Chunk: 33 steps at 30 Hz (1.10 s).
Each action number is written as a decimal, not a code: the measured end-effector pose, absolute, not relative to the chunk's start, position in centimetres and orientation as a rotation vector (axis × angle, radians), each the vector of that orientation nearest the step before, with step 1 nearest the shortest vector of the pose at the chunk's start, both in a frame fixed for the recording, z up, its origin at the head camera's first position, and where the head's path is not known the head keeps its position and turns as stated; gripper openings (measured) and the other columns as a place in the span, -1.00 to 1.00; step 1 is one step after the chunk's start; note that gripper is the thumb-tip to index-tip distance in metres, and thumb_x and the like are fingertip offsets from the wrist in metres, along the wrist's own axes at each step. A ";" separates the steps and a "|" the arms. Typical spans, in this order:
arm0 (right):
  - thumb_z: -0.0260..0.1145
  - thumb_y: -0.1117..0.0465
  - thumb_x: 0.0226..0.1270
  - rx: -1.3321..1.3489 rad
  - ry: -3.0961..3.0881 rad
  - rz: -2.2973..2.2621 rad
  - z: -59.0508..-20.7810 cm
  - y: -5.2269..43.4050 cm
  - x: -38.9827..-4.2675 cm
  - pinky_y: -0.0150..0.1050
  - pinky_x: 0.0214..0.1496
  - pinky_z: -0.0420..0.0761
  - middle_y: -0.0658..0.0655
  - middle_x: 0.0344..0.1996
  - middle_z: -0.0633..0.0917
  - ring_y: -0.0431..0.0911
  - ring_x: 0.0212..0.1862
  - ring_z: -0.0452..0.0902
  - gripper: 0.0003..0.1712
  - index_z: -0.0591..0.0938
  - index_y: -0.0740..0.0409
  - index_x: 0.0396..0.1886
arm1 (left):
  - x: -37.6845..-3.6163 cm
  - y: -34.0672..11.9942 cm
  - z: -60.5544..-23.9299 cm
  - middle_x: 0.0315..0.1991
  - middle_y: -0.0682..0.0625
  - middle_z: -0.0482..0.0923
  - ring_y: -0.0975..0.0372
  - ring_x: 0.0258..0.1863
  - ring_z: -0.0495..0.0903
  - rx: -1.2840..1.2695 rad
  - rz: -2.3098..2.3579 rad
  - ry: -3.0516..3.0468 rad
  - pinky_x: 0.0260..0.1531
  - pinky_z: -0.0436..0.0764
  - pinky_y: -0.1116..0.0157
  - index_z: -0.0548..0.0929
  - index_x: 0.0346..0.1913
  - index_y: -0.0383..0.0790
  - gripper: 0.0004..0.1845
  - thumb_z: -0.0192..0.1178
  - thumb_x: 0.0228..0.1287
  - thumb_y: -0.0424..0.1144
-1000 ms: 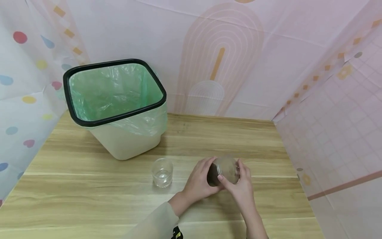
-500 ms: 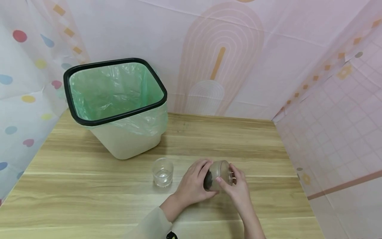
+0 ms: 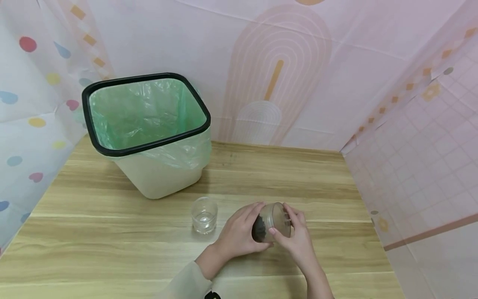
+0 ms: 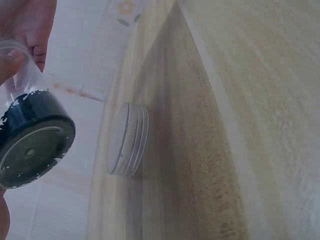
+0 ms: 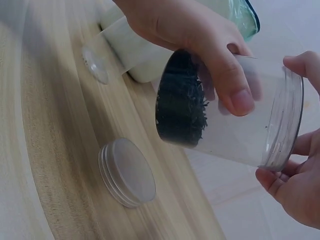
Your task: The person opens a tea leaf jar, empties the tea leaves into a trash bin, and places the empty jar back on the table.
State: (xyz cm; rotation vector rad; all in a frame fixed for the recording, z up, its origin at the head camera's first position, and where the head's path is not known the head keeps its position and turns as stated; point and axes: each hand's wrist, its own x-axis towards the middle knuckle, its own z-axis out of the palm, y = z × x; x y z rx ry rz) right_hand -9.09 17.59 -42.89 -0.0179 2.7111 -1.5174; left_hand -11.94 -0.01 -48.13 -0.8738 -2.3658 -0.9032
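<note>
Both hands meet on a clear jar (image 3: pixel 271 222) held tipped on its side just above the wooden table (image 3: pixel 112 232); the left hand (image 3: pixel 239 232) wraps the jar's closed bottom end, fingers over the top and thumb curled round the near side, as the right wrist view shows; the right hand (image 3: pixel 295 234) takes the open mouth end, its fingertips curled onto the rim; the jar's mouth points towards the right hand, its base towards the left.

Inside the jar a mass of dark loose leaves (image 5: pixel 181 107) sits packed against the bottom end, next to the left hand's palm; the rest of the jar, towards the right hand, looks clear.

The jar's lid (image 5: pixel 127 172) is off; it lies flat on the table below the two hands, not touching them; the left wrist view shows the same lid (image 4: pixel 127 139) on the wood just beside the jar's dark base (image 4: pixel 34 150).

A small glass cup (image 3: pixel 204 215) stands upright on the table a little to the left of the left hand, apart from it; whether it holds anything I cannot tell.

Farther off, beyond the cup and to the left of both hands, stands a pale bin (image 3: pixel 157 178) with a black rim and a green bag lining it; patterned sheets hang behind the table and at both sides.
</note>
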 end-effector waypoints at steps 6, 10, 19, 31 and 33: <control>0.35 0.01 0.15 0.000 2.650 -1.513 -43.2 17.6 -9.1 0.12 0.10 0.44 0.23 0.31 0.25 0.14 0.13 0.33 -0.09 0.17 0.22 0.41 | -12.1 -0.2 -48.3 0.08 -0.11 0.50 0.10 0.07 0.50 -0.833 -0.872 -2.347 0.14 0.46 0.21 0.39 0.21 -0.31 0.02 0.48 -0.38 0.18; 0.28 0.00 0.23 0.096 2.611 -1.559 -43.2 17.6 -9.1 -0.01 -0.02 0.54 0.24 0.29 0.27 0.15 0.08 0.38 -0.14 0.14 0.22 0.41 | -12.3 -0.4 -48.4 0.09 -0.11 0.47 0.11 0.09 0.48 -0.815 -0.835 -2.352 0.20 0.40 0.22 0.38 0.21 -0.32 0.03 0.50 -0.39 0.15; 0.34 -0.05 0.17 0.203 2.598 -1.562 -43.1 16.9 -9.2 -0.16 0.01 0.48 0.20 0.23 0.37 0.04 0.05 0.37 -0.09 0.19 0.30 0.38 | -12.2 -0.7 -48.9 0.10 -0.12 0.46 0.09 0.09 0.48 -0.836 -0.695 -2.328 0.23 0.36 0.20 0.38 0.22 -0.34 0.03 0.46 -0.35 0.21; 0.37 -0.03 0.12 0.068 2.570 -1.564 -43.3 17.2 -8.9 0.10 0.13 0.44 0.17 0.29 0.30 0.14 0.18 0.33 -0.10 0.22 0.14 0.39 | -11.9 -0.7 -48.9 0.09 -0.10 0.47 0.10 0.07 0.49 -0.823 -0.763 -2.377 0.21 0.38 0.22 0.38 0.22 -0.31 0.02 0.47 -0.36 0.19; 0.38 0.04 0.13 0.018 2.557 -1.588 -43.3 17.4 -8.8 0.14 0.21 0.35 0.16 0.32 0.27 0.15 0.22 0.28 -0.12 0.20 0.12 0.40 | -11.9 -0.7 -48.8 0.08 -0.10 0.47 0.10 0.06 0.49 -0.815 -0.782 -2.383 0.20 0.39 0.22 0.39 0.21 -0.31 0.02 0.47 -0.37 0.18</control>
